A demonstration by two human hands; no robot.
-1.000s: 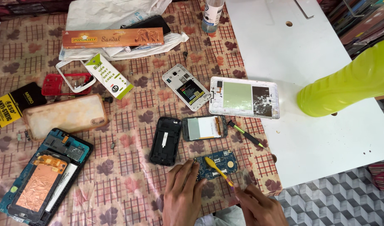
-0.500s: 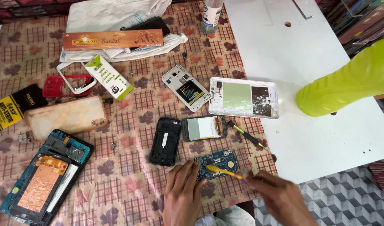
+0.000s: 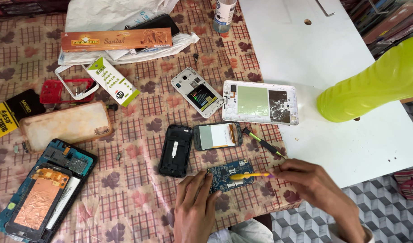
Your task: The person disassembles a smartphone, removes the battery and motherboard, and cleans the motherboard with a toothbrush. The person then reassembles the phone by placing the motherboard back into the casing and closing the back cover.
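Note:
A small blue circuit board lies near the table's front edge. My left hand rests on the patterned cloth with its fingertips touching the board's left end. My right hand pinches the far end of a thin yellow tool, which lies across the board. Just behind the board are a black phone back cover, a phone frame with a pale screen panel and a black-and-green screwdriver.
An opened white phone and an opened white tablet lie further back. A disassembled phone with copper foil, a clear case, boxes and a plastic bag fill the left. A yellow-green plastic object stands on the white board at right.
My right hand has slid out to the right along the yellow tool, from over the board to the tool's far end. My left hand has stayed on the board.

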